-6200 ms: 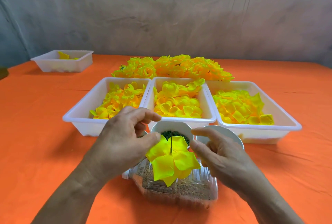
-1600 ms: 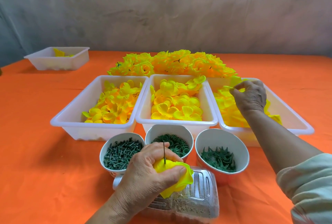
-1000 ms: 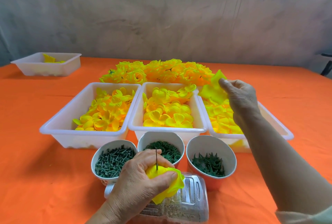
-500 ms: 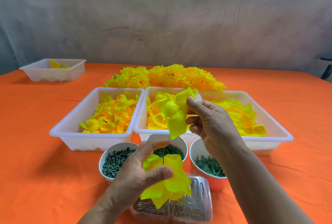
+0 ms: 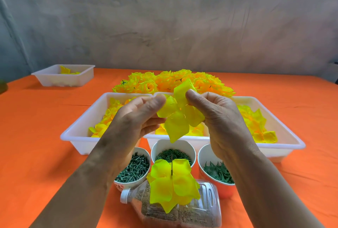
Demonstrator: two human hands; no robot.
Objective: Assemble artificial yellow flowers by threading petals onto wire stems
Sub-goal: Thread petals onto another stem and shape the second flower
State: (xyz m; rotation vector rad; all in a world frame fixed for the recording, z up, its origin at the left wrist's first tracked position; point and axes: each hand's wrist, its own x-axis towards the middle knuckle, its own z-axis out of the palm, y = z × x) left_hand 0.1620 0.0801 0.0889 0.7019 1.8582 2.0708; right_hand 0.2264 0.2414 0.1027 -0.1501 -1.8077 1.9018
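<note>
A person's left hand and right hand hold a yellow petal piece in the air above the middle of the orange tabletop. Each grip is closed in a thumb-and-finger pinch on an opposite side of the piece, whose lobes spread between them, one hanging down. Below, close to the tabletop's near edge, a thin wire stem stands upright over a clear plastic bottle lying on its side with brownish grains inside. Stacked petals are already threaded on the wire and rest on the bottle. Just behind the bottle, three cups stand in a row: the left cup holds dark green pegs, the middle cup green rings, and the right cup green spiky pieces. Behind the cups three white trays sit side by side, the left tray, middle tray and right tray, each holding loose yellow petals. A pile of finished flowers lies beyond the trays toward the far edge. A small tray with a few yellow pieces sits near the far left corner.
</note>
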